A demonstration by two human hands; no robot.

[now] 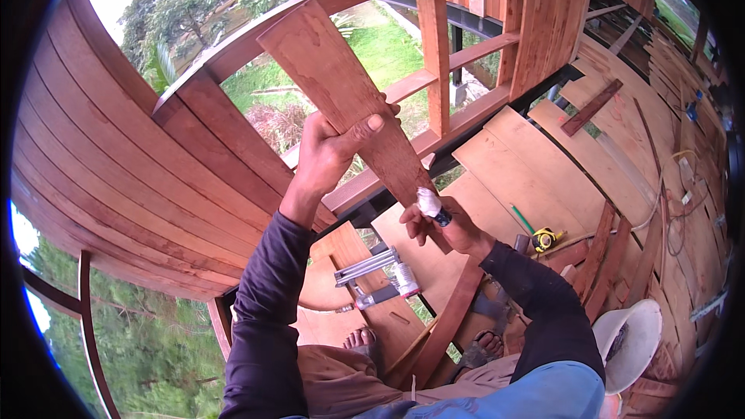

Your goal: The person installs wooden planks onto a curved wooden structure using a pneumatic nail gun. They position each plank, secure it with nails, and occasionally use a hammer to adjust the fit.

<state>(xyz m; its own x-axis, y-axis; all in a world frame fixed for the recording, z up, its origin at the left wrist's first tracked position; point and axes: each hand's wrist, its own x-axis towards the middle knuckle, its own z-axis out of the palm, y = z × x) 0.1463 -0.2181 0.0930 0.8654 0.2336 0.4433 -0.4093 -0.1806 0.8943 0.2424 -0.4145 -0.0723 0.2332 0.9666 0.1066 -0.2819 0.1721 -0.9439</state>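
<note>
A flat reddish-brown wooden board (326,62) is held up at a slant in front of me, its far end against the curved top rail. My left hand (334,143) grips it near the middle, with the thumb on its face and the fingers wrapped round the far edge. At the lower end, my right hand (454,225) is closed about the board with curled fingers. A white wrapping (427,202) with a dark band shows at its thumb side; exactly what it is, I cannot tell. Below the board, a nail gun (380,275) lies on the plywood with a hose attached.
Curved plank wall (116,163) rises on the left. An open timber frame (434,54) stands ahead. On the plywood floor (535,163) are a yellow tape measure (548,239), a green pencil (522,219), wood offcuts (601,256) and gaps. A white bucket (632,349) is at the right.
</note>
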